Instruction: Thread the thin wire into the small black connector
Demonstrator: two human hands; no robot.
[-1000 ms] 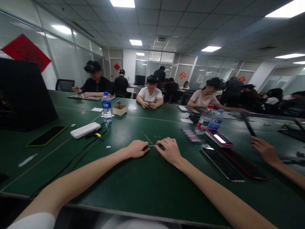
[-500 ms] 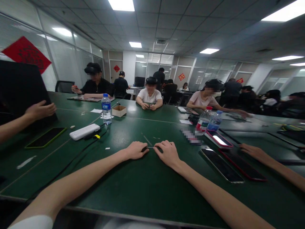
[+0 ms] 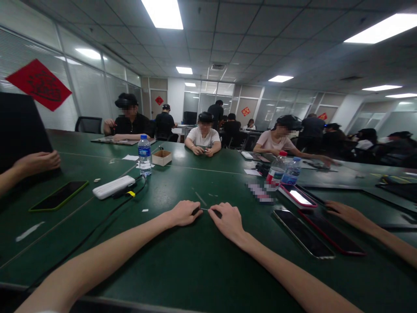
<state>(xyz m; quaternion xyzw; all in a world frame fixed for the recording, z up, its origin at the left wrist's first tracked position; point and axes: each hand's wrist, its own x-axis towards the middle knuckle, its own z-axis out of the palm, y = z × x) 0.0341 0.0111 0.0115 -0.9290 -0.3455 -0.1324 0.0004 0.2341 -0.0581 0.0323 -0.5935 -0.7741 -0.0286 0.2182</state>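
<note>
My left hand (image 3: 185, 213) rests on the green table (image 3: 182, 269), fingers closed around a small dark piece (image 3: 196, 211) that is mostly hidden. Facing it is my right hand (image 3: 228, 219), its thumb and fingers pinched on another dark piece (image 3: 218, 214). A thin pale line (image 3: 204, 209) spans the narrow gap between my fingertips; whether it joins the two pieces I cannot tell. Both hands are low over the table's middle. A white power bank (image 3: 114, 187) with a black cable (image 3: 110, 217) lies left of them.
Right of my arm lie dark phones (image 3: 302, 232), with water bottles (image 3: 291, 171) behind. Another person's hand (image 3: 352, 215) reaches in there; one more (image 3: 39, 164) holds a black panel at left. A green-edged phone (image 3: 60, 195), a bottle (image 3: 144, 156) and a small box (image 3: 162, 158) stand about.
The view has tilted up slightly, so things sit lower in it. My hands keep their closed grip, close together. The hand at left and its black panel have shifted left.
</note>
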